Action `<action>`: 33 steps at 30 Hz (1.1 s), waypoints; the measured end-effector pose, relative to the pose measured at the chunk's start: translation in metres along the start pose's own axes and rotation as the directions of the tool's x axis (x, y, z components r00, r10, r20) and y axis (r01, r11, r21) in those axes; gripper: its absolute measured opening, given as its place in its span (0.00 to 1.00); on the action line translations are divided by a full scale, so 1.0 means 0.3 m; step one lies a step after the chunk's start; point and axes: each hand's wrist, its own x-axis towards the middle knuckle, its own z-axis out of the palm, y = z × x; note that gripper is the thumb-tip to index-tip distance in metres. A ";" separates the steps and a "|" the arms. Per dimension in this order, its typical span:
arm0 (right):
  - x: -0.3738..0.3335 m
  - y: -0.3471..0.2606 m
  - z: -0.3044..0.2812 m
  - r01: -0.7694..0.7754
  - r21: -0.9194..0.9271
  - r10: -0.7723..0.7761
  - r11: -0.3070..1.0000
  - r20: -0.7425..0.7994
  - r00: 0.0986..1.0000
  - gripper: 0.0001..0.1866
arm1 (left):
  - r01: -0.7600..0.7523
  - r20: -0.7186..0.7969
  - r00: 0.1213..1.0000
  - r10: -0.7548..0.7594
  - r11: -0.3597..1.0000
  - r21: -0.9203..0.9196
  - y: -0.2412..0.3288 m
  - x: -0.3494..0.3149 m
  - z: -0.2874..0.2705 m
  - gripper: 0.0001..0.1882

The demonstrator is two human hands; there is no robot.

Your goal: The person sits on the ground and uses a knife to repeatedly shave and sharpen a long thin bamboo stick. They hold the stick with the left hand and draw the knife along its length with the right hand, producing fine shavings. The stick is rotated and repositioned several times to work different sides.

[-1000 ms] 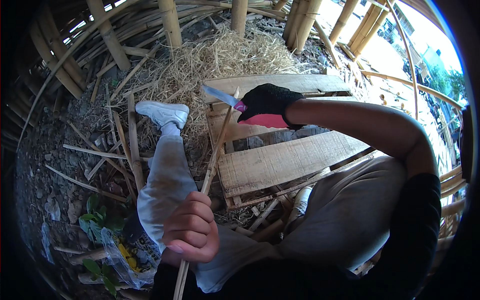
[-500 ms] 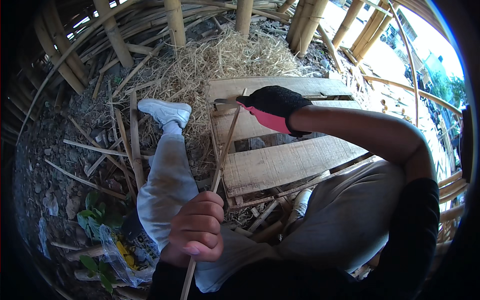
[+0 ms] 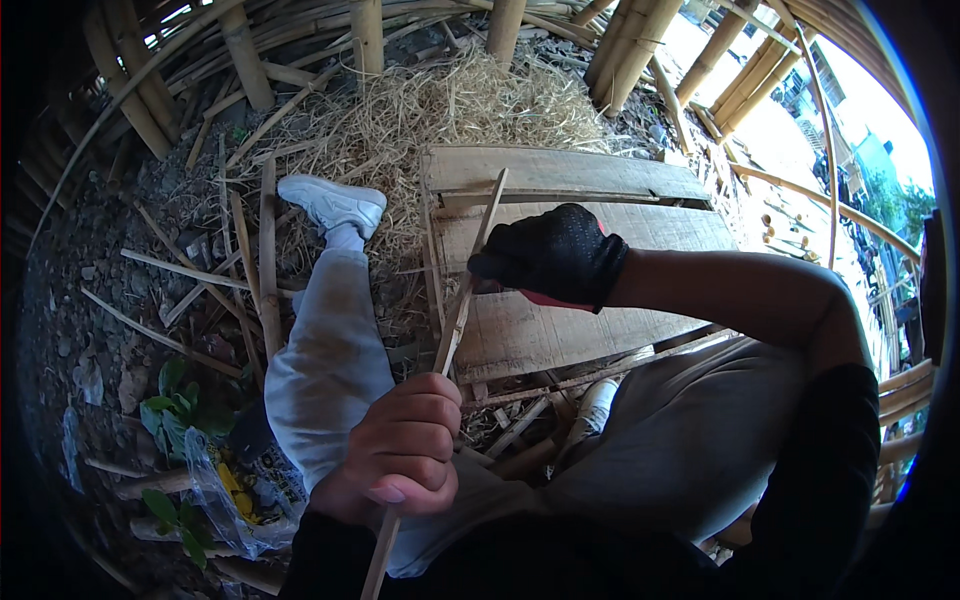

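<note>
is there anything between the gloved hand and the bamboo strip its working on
Nothing visible. The gloved right hand sits right against the bamboo strip, partway up it, and the bare left hand grips the strip lower down. Whether the glove holds a tool is hidden.

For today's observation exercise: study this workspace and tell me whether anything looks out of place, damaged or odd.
One oddity: the right hand wears a black glove, while the left hand gripping the bamboo strip is bare. A crumpled plastic bag lies among the green leaves at lower left. The scattered straw and splints look like ordinary work litter.
</note>
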 end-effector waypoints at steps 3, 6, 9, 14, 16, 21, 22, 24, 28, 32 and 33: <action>-0.006 0.046 0.019 0.019 0.015 -0.018 1.000 -0.037 0.999 0.13 | 0.017 -0.028 0.999 -0.017 1.000 -0.004 0.008 0.004 0.002 0.28; 0.001 0.059 0.018 -0.047 -0.006 0.047 0.999 0.009 0.999 0.13 | 0.057 -0.046 0.997 -0.056 0.998 0.018 0.015 0.006 0.004 0.27; 0.002 0.104 0.032 -0.157 -0.091 0.165 0.983 0.092 0.982 0.14 | 0.069 -0.005 0.998 -0.069 0.997 0.029 0.020 0.012 -0.001 0.26; 0.029 0.209 -0.005 -0.405 -0.116 0.419 0.907 0.337 0.843 0.24 | 0.078 0.077 0.994 -0.082 0.996 0.052 0.025 0.011 -0.022 0.25; 0.036 0.224 -0.024 -0.490 -0.149 0.510 0.859 0.351 0.786 0.26 | 0.110 0.111 0.987 -0.118 0.991 0.078 0.034 0.022 -0.034 0.26; -0.017 0.356 0.019 -0.575 -0.098 0.569 0.812 0.352 0.744 0.26 | 0.115 0.054 0.992 -0.116 0.993 0.022 0.030 0.002 -0.026 0.25; -0.041 0.378 0.028 -0.572 -0.119 0.574 0.812 0.345 0.743 0.27 | 0.134 0.034 0.990 -0.134 0.991 -0.002 0.030 -0.002 -0.024 0.25; -0.006 0.397 0.030 -0.573 -0.188 0.597 0.797 0.380 0.706 0.26 | 0.044 -0.016 0.999 -0.044 0.999 -0.026 0.054 0.003 -0.012 0.25; 0.008 0.429 0.003 -0.628 -0.160 0.635 0.762 0.379 0.673 0.27 | 0.003 -0.039 0.999 -0.004 1.000 -0.015 0.044 0.005 0.004 0.24; -0.007 0.421 -0.043 -0.722 -0.124 0.730 0.681 0.193 0.655 0.22 | -0.003 0.038 0.999 0.004 1.000 -0.028 0.039 -0.001 -0.016 0.25; -0.016 0.401 -0.042 -0.704 -0.003 0.693 0.710 0.181 0.698 0.20 | 0.010 0.016 1.000 -0.009 1.000 -0.025 0.040 -0.003 -0.013 0.25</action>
